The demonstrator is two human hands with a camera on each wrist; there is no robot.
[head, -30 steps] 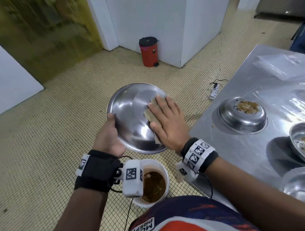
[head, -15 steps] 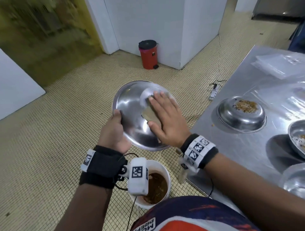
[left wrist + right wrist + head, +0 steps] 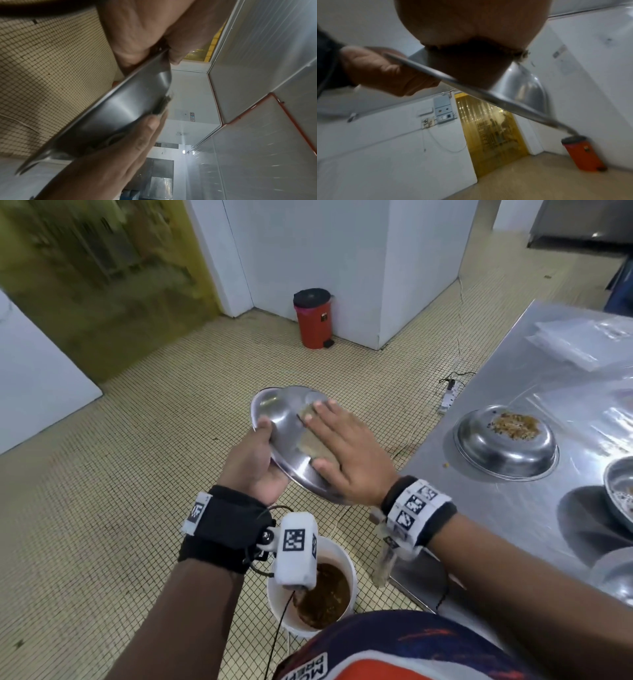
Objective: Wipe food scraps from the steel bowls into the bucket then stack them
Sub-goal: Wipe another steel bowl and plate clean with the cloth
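Observation:
A steel bowl point(image 3: 281, 413) is held tilted over the floor, above and beyond the white bucket point(image 3: 274, 597), which holds brown scraps point(image 3: 329, 594). My left hand point(image 3: 260, 453) grips the bowl's near-left rim, thumb inside. My right hand point(image 3: 349, 453) lies flat inside the bowl, straight fingers pressing a brownish cloth point(image 3: 306, 409) against the steel. The left wrist view shows the bowl point(image 3: 120, 108) edge-on with the right hand point(image 3: 111, 162) against it. In the right wrist view the cloth's edge point(image 3: 522, 52) peeks from under the palm, above the bowl point(image 3: 522, 86).
The steel table point(image 3: 496, 508) at right carries a bowl with scraps point(image 3: 503, 445), a second bowl point(image 3: 620, 491) at the right edge and a third point(image 3: 616, 573) near me, plus clear plastic sheets point(image 3: 582, 340). A red pedal bin point(image 3: 313, 320) and a power strip point(image 3: 448, 398) are on the tiled floor.
The bowl has turned more edge-on to me, and my left hand has shifted right and up along with it. The right hand still presses the cloth inside the bowl.

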